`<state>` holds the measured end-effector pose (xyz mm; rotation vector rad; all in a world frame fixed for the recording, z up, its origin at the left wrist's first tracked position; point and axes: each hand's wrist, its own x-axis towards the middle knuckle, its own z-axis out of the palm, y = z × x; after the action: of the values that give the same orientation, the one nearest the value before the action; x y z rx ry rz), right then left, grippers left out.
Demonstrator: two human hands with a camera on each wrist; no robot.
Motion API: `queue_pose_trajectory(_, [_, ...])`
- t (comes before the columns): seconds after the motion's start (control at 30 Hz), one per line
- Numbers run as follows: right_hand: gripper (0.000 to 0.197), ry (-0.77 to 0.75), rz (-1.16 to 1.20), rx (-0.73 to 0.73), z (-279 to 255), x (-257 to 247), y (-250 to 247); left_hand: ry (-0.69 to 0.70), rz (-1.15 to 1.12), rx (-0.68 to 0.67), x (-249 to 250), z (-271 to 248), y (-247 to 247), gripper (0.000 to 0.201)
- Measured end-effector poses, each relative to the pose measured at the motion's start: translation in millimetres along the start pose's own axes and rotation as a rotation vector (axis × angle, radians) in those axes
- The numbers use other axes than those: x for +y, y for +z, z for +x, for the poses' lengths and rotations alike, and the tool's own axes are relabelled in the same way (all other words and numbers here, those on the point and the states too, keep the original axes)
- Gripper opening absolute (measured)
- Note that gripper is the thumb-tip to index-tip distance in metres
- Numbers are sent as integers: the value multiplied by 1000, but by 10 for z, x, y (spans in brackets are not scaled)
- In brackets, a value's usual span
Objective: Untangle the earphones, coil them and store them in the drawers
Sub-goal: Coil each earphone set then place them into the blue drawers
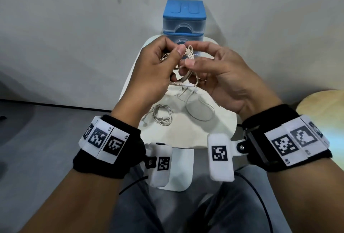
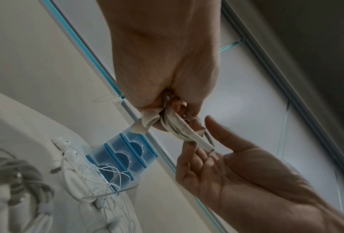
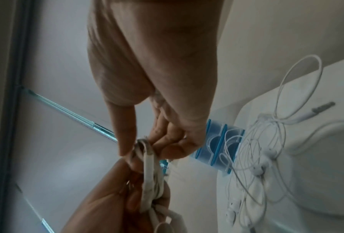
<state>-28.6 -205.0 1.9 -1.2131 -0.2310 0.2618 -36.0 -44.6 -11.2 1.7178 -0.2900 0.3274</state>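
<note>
I hold a coil of white earphone cable (image 1: 188,53) in the air above the small white table (image 1: 219,128). My left hand (image 1: 173,55) grips the coil in curled fingers; the left wrist view shows the coil (image 2: 175,127) bunched at its fingertips. My right hand (image 1: 191,59) pinches the same coil between thumb and fingers, and the right wrist view shows the cable (image 3: 148,164) running down from them. The blue drawer unit (image 1: 184,18) stands at the table's far edge, drawers closed. A loose tangle of earphones (image 1: 199,102) lies on the table under my hands.
A second, coiled pair of earphones (image 1: 162,115) lies on the table's near left. A pale wall rises behind the drawer unit. A round wooden surface (image 1: 323,108) shows at the right edge. My knees sit below the table's front edge.
</note>
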Motion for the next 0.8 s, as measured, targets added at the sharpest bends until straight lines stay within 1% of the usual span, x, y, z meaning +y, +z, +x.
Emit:
queue_pose_trajectory(0.03, [57,7,-27,-23,-4,5,-1,4,7,1,-4,3,-3,19])
queue_pose_trajectory(0.07, [52,14,-28,-54,-13,5,-13,3,7,-5,-6,1,-10,19])
queue_pose_trajectory(0.17, [43,53,53,-112,-47,-17,-57,-8,-1,-46,-7,-14,-48,18])
queue_pose_trajectory(0.3, [51,53,44,-116,-53,36,-78,-17,-21,-122,22,-37,-35,19])
queue_pose_trajectory(0.4, [51,37,21,-71,-65,79,-119,-63,-23,-154,23,-34,-23,20])
queue_pose_trajectory(0.5, [49,-10,-144,0,-89,80,-154,-89,-6,-119,12,-24,-7,19])
queue_pose_trajectory(0.6, [35,-33,-356,48,-120,57,-150,-101,29,-91,-14,-21,-10,18])
queue_pose_trajectory(0.7, [20,-38,-579,38,-147,32,-163,-127,52,-69,-44,-25,-43,16])
queue_pose_trajectory(0.8, [12,-56,-763,80,-139,-11,-193,-152,71,-49,-47,-17,-74,10])
